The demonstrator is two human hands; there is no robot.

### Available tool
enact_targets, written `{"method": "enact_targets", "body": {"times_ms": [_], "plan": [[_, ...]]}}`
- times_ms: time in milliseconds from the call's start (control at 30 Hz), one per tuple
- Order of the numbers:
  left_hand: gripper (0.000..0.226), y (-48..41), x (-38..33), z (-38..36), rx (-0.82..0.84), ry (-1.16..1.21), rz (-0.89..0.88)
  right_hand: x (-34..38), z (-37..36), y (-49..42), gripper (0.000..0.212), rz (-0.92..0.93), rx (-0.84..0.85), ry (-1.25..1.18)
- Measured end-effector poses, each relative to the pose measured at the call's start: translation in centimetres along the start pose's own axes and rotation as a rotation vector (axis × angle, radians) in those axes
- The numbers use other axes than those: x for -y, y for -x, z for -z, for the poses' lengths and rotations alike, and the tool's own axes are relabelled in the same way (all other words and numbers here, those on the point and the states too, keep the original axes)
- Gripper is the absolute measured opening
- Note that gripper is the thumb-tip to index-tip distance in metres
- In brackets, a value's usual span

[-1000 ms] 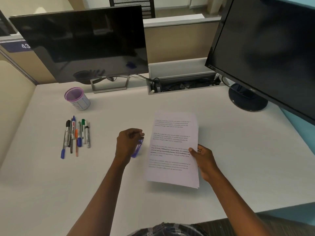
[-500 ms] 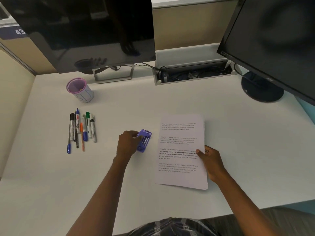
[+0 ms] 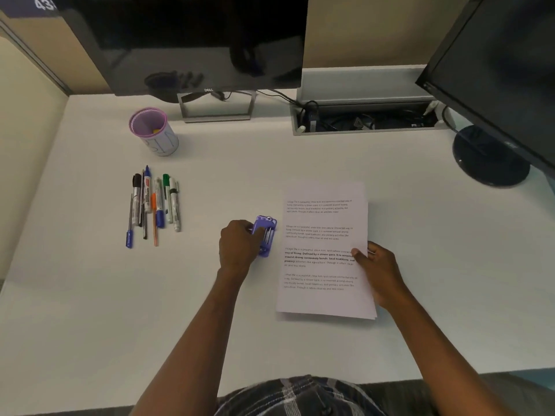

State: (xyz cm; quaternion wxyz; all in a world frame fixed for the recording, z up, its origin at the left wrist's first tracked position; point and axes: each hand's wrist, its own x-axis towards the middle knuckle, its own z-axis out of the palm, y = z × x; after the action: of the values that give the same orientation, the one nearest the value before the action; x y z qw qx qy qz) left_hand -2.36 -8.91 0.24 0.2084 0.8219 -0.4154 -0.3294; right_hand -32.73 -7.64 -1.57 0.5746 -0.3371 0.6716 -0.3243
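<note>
A small purple stapler (image 3: 265, 235) lies on the white desk (image 3: 90, 295), tipped so its metal parts show. My left hand (image 3: 238, 246) grips its left side with curled fingers. To the right lies a thin stack of printed sheets (image 3: 324, 250). My right hand (image 3: 375, 271) holds the stack at its right edge, thumb on top of the page and fingers beneath or beside it.
A row of several pens and markers (image 3: 153, 202) lies at the left, with a purple-rimmed cup (image 3: 153, 132) behind it. Two dark monitors (image 3: 186, 40) (image 3: 495, 70) stand at the back, a cable tray (image 3: 366, 120) between them.
The stapler, mostly hidden under my left hand a second ago, now shows to the right of my fingers. My right hand stays on the paper's edge. The camera has tilted down.
</note>
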Motion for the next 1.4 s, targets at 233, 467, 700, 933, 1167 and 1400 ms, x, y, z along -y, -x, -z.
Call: {"method": "enact_targets", "body": {"times_ms": [233, 467, 700, 933, 1167, 1400], "plan": [[0.027, 0.3, 0.7, -0.2, -0.047, 0.122, 0.074, 1.0, -1.6, -1.4, 0.023, 0.011, 0.066, 0.009], [0.029, 0.4, 0.9, -0.5, -0.077, 0.18, 0.111, 1.4, -3.0, -2.9, 0.026, 0.013, 0.089, 0.053], [0.037, 0.2, 0.9, -0.4, -0.088, 0.207, 0.118, 2.0, -3.0, -3.8, 0.021, 0.018, 0.081, 0.089], [0.036, 0.2, 0.9, -0.4, -0.088, 0.216, 0.122, 2.5, -3.2, -4.5, 0.023, 0.036, 0.096, 0.127], [0.036, 0.1, 0.9, -0.4, -0.089, 0.231, 0.128, 2.8, -3.5, -4.8, 0.022, 0.069, 0.088, 0.157], [0.035, 0.0, 1.0, -0.3, -0.081, 0.235, 0.125, 3.0, -3.3, -5.0, 0.019, 0.077, 0.079, 0.169]]}}
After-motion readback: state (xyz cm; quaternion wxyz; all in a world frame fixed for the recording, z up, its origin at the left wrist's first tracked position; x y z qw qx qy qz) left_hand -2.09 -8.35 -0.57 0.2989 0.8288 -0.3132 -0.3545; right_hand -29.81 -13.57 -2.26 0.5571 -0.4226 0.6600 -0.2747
